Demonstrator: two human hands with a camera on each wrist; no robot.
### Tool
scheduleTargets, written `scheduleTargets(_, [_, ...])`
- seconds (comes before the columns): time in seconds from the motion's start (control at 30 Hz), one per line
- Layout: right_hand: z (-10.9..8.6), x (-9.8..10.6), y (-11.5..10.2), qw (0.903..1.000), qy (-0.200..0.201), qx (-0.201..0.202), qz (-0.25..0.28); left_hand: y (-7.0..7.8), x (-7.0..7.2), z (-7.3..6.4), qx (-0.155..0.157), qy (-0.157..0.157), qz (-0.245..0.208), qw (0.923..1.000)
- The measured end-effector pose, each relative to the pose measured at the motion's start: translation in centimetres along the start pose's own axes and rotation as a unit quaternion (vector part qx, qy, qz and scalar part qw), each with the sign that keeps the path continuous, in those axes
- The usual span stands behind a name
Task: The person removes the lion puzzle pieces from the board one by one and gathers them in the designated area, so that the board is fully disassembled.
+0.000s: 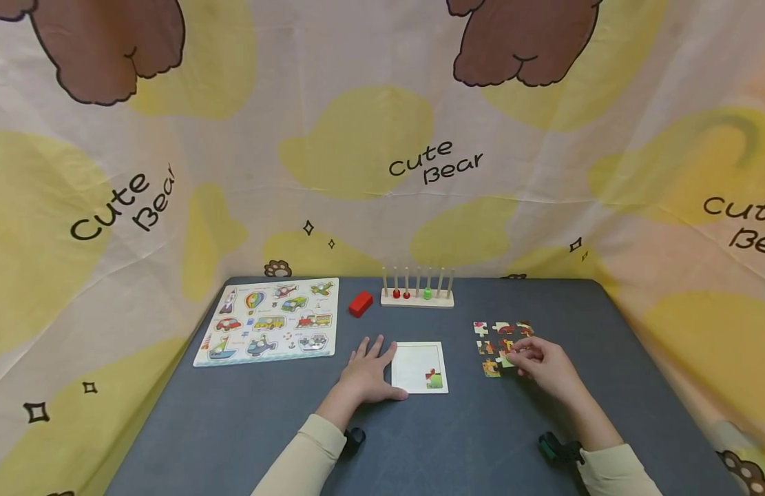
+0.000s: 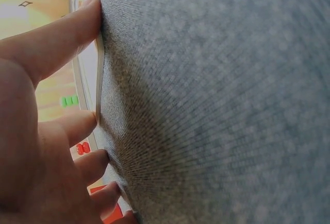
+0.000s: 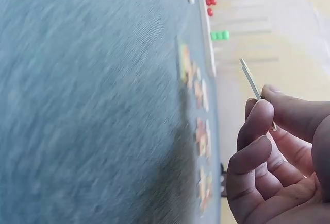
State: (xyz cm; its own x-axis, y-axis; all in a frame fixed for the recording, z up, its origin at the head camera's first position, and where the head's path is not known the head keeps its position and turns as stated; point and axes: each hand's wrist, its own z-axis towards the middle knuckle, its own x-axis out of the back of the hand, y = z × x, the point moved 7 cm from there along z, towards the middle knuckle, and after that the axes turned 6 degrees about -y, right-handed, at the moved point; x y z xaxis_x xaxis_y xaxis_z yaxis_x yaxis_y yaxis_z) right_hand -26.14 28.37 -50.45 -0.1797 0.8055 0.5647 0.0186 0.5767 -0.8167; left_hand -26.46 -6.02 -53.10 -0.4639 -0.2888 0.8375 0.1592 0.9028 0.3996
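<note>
My right hand (image 1: 548, 366) pinches a thin puzzle piece (image 3: 250, 81) between thumb and fingers; the right wrist view shows it edge-on, lifted off the table. Below and beside that hand lie several loose puzzle pieces (image 1: 489, 368) in rough rows, some of them overlapped by the fingers. A square white puzzle tray (image 1: 413, 363) lies in front of me, with one red and green piece (image 1: 434, 380) in its lower right corner. With fingers spread, my left hand (image 1: 371, 375) rests at the tray's left side, thumb (image 2: 85, 20) and index fingertip at its edge.
A vehicle picture board (image 1: 272, 322) lies at the back left. Next to it sits a red block (image 1: 360, 304). Behind the tray stands a wooden peg rack (image 1: 417, 299) with red and green beads. A printed cloth (image 1: 357, 158) hangs behind the dark table (image 1: 447, 441).
</note>
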Motion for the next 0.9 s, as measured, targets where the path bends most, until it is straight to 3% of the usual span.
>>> scheduleTargets(0.43, [0.3, -0.1, 2.1, 0.9994, -0.007, -0.017, -0.031, 0.0, 0.2, 0.0, -0.005, 0.000, -0.006, 1.0000])
scheduleTargets(0.77, [0.4, 0.0, 2.3, 0.9896, 0.032, -0.017, -0.140, -0.1, -0.1, 0.2, -0.008, -0.001, -0.005, 1.0000])
scheduleTargets(0.9, [0.3, -0.1, 2.5, 0.9871, 0.031, -0.012, -0.156, 0.0, -0.1, 0.1, -0.011, -0.001, -0.007, 0.9999])
